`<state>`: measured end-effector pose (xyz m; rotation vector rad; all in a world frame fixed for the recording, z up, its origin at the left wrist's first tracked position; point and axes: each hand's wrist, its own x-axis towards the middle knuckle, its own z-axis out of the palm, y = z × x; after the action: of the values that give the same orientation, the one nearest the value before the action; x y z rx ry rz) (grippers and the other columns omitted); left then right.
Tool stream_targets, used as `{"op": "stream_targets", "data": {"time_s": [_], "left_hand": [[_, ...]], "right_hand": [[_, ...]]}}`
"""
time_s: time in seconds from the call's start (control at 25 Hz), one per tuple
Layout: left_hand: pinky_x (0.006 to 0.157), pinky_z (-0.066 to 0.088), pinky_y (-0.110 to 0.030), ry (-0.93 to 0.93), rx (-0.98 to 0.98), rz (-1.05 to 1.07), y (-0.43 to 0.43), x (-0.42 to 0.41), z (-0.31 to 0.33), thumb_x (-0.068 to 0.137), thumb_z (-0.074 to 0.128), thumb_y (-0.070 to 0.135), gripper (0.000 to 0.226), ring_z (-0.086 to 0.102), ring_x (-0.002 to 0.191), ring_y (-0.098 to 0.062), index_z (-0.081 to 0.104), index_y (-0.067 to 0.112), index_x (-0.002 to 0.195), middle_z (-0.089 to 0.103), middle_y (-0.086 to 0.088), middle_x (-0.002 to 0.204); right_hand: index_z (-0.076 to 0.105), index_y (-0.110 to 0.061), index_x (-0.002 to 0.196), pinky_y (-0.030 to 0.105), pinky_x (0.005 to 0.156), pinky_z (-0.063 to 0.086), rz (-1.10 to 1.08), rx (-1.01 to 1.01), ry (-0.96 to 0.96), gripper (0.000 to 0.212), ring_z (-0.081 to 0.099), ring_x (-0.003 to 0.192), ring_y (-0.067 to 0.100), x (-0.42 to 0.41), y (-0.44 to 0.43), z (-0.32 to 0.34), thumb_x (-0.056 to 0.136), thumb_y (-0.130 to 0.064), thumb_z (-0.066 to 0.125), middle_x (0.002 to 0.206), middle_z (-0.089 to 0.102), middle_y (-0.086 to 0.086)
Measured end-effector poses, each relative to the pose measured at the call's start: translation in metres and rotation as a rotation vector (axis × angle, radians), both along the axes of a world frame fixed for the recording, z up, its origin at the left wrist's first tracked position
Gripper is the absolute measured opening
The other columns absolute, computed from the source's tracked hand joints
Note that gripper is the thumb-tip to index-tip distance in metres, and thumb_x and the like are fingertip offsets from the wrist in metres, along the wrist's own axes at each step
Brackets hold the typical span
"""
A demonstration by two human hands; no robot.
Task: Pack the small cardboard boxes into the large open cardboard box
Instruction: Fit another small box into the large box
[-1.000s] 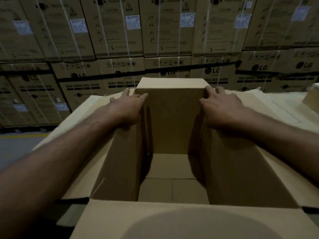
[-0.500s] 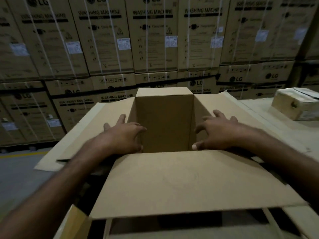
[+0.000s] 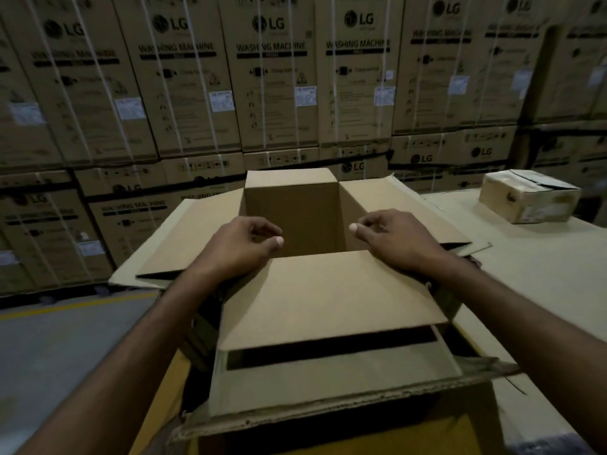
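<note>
Fingers (image 3: pixel 262 228) of left hand (image 3: pixel 241 249) loosely curled, thumb out, pinching nothing. Right hand (image 3: pixel 395 241) mirrors it. Both hover at side edges of large box (image 3: pixel 292 218), centre of view. Bench (image 3: pixel 542 274) runs off to its right.
Large box plain brown, open: far flap (image 3: pixel 290 178) upright, side flaps splayed outward, near flap (image 3: pixel 328 290) lying flat across near half of opening. Open gap only between hands and far wall.
Small box (image 3: pixel 528 200) on bench far right, well apart.
Stacked cartons (image 3: pixel 272 77) behind; floor (image 3: pixel 49 349) at left.

"LG" and "WASHING MACHINE" in print on the stacked cartons (image 3: pixel 272 77); white labels (image 3: pixel 305 96) there illegible
</note>
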<state>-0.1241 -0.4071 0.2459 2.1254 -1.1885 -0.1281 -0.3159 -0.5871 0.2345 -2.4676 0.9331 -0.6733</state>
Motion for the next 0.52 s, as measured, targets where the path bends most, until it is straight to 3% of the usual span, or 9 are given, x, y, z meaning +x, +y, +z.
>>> {"op": "stream_targets", "data": {"time_s": [0.08,0.16,0.24,0.36,0.48,0.52], "left_hand": [[0.085,0.046,-0.029,-0.006,0.084,-0.058,0.008,-0.032,0.006,0.101,0.059,0.037,0.021,0.059,0.106,-0.004,0.071,0.031,0.118,0.066,0.015,0.11],[0.086,0.049,-0.032,-0.119,0.143,-0.037,0.014,-0.06,0.003,0.104,0.054,0.036,0.024,0.06,0.105,-0.007,0.069,0.032,0.121,0.069,0.012,0.114],[0.089,0.05,-0.034,-0.278,0.126,0.048,0.017,-0.089,-0.003,0.103,0.054,0.04,0.028,0.06,0.112,-0.01,0.066,0.036,0.128,0.068,0.011,0.124],[0.093,0.051,-0.033,-0.234,-0.047,0.103,0.014,-0.143,-0.009,0.098,0.06,0.046,0.033,0.058,0.118,-0.007,0.064,0.04,0.131,0.066,0.016,0.13],[0.085,0.053,-0.023,-0.141,-0.31,0.094,-0.004,-0.219,-0.029,0.098,0.064,0.039,0.026,0.061,0.111,-0.001,0.069,0.037,0.124,0.07,0.016,0.122],[0.086,0.056,-0.026,-0.135,-0.369,0.083,-0.012,-0.247,-0.039,0.098,0.064,0.035,0.025,0.062,0.111,-0.001,0.069,0.035,0.123,0.07,0.015,0.121]], "right_hand": [[0.072,-0.026,0.119,0.036,0.085,0.048,0.061,-0.019,-0.02,0.043,0.059,0.104,0.012,-0.021,0.008,0.002,0.1,-0.058,0.049,0.123,0.07,-0.003],[0.066,-0.031,0.127,0.041,0.103,0.042,0.123,-0.167,0.098,0.047,0.053,0.123,0.014,-0.043,0.012,-0.009,0.101,-0.061,0.041,0.135,0.063,-0.006],[0.054,-0.036,0.141,0.042,0.117,0.027,0.178,-0.243,0.125,0.05,0.038,0.141,0.013,-0.072,0.014,-0.02,0.102,-0.061,0.037,0.151,0.05,-0.01],[0.047,-0.038,0.148,0.045,0.119,0.03,0.2,-0.239,-0.043,0.052,0.034,0.144,0.012,-0.118,0.005,-0.026,0.101,-0.059,0.045,0.156,0.043,-0.011],[0.053,-0.036,0.143,0.041,0.115,0.035,0.203,-0.313,-0.156,0.047,0.038,0.141,0.008,-0.182,-0.017,-0.042,0.1,-0.055,0.05,0.15,0.049,-0.014],[0.055,-0.035,0.141,0.038,0.112,0.036,0.206,-0.313,-0.173,0.045,0.04,0.139,0.007,-0.204,-0.024,-0.049,0.1,-0.054,0.052,0.147,0.051,-0.015]]}}
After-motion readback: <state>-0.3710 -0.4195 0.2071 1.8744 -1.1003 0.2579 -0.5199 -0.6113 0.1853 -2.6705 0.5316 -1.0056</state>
